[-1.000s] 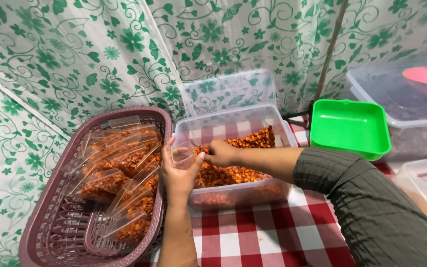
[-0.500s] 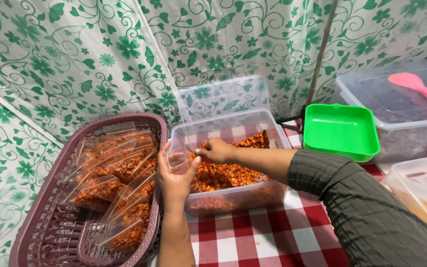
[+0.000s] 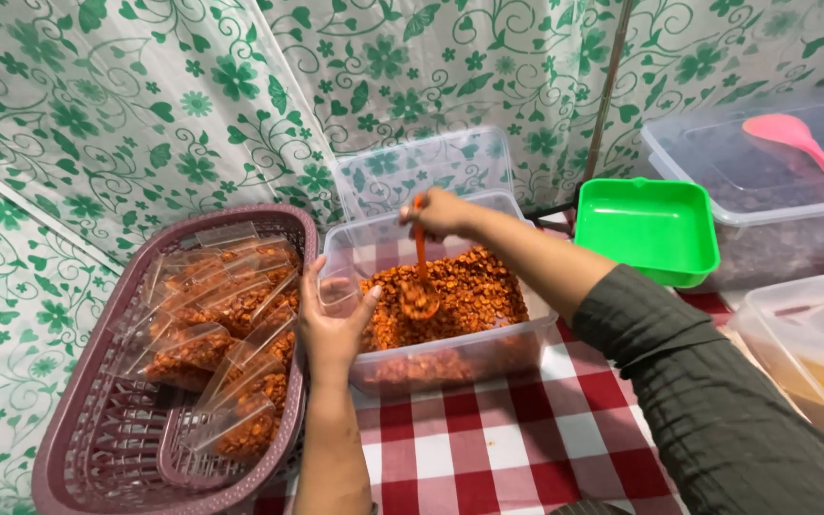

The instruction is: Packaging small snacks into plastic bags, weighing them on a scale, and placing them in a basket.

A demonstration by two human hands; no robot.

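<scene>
The right hand [image 3: 439,212] is closed round the top of an orange spoon [image 3: 419,277], fingers together on the handle, w/ the bowl end dipped into the orange-red snack [image 3: 460,291] that fills the clear tub [image 3: 431,367]. The spoon stands nearly upright, prob. because the handle is gripped from above and the tub wall on the far side leaves little room to tilt it.

The left hand [image 3: 334,319] sits at the tub's near-left corner, fingers spread and curled round a small clear bag [image 3: 338,291], clamped on it so the mouth faces the spoon. It's held right at the rim, just beside the snack, which keeps any spill inside the tub (sensible, given the checked cloth underneath).

Left of the tub, touching or nearly so, is a mauve basket [image 3: 78,448] w/ filled bags [image 3: 221,324] of the same snack lying stacked and slanted against each other. The basket being just beside the left hand looks like a matter of short reach.

Behind the tub its clear lid [image 3: 422,170] leans upright against the green-flowered wall cover, out of the way. To the right is a green tray [image 3: 646,229], and beyond it a big lidded box [image 3: 765,191] w/ a pink spoon [image 3: 798,143] resting on top. At the near right another clear box [image 3: 803,343] shows something yellow inside; can't tell what. The red-and-white cloth [image 3: 507,448] covers the table in front.
</scene>
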